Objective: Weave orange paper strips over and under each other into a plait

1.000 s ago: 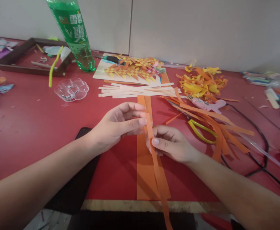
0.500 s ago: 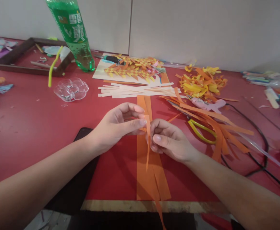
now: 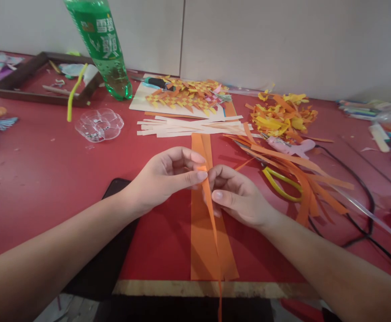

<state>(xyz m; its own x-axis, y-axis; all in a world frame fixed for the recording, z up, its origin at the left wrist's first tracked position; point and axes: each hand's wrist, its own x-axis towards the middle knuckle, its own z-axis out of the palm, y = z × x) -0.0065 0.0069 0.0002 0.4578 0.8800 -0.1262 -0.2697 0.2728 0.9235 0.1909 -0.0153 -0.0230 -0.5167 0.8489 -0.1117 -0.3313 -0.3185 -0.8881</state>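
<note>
A narrow orange paper strip (image 3: 211,212) is pinched at its upper end between the thumb and fingers of my left hand (image 3: 171,174). Its long tail hangs down past the table's front edge. My right hand (image 3: 237,194) is closed, its curled fingertips against the right side of the same strip just below the pinch; part of its grip is hidden. Under both hands, wider orange paper pieces (image 3: 200,250) lie flat, reaching to the table edge.
Behind my hands lie pale paper strips (image 3: 182,127) and a woven orange-yellow pile (image 3: 185,96). Yellow-handled scissors (image 3: 282,183) sit among loose orange strips (image 3: 311,192) at right. Leftward are a clear flower-shaped dish (image 3: 99,125), a green bottle (image 3: 103,49) and a black flat object (image 3: 98,264).
My left hand has shifted slightly down and right with the strip. The strip's hanging part has swung to the right and looks straighter and longer. My right hand has barely moved.
</note>
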